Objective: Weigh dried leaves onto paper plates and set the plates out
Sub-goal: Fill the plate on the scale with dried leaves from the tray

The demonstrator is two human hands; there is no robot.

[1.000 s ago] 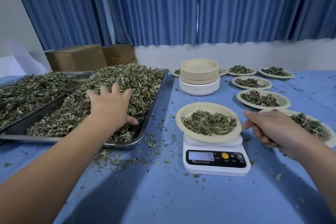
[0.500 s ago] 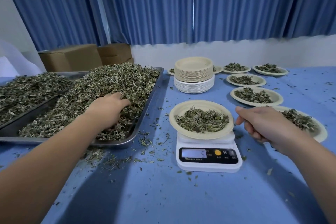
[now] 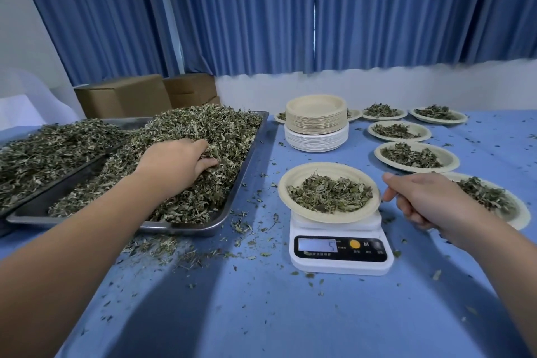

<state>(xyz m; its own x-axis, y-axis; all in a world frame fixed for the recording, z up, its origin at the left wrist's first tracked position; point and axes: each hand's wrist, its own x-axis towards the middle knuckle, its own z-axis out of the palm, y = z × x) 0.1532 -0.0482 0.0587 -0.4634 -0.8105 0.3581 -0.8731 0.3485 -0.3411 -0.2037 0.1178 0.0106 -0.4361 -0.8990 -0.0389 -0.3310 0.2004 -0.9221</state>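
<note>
The left hand (image 3: 174,163) reaches palm-down into the tray (image 3: 241,171), fingers curled around dried leaves (image 3: 209,131). The right hand (image 3: 421,197) pinches the rim of the leaf-filled plate (image 3: 293,180) on the scale (image 3: 340,250).

Scale (image 3: 340,247) near centre of table (image 3: 261,314); plate (image 3: 329,193) with leaves on scale. Metal tray (image 3: 232,200) of dried leaves (image 3: 203,136) left of scale; second tray (image 3: 43,192) further left. Stack of empty plates (image 3: 316,122) behind scale. Filled plates (image 3: 417,155) right and behind. Boxes (image 3: 125,96) behind trays. Left hand (image 3: 177,163) in tray leaves; right hand (image 3: 421,197) just right of scale plate.
</note>
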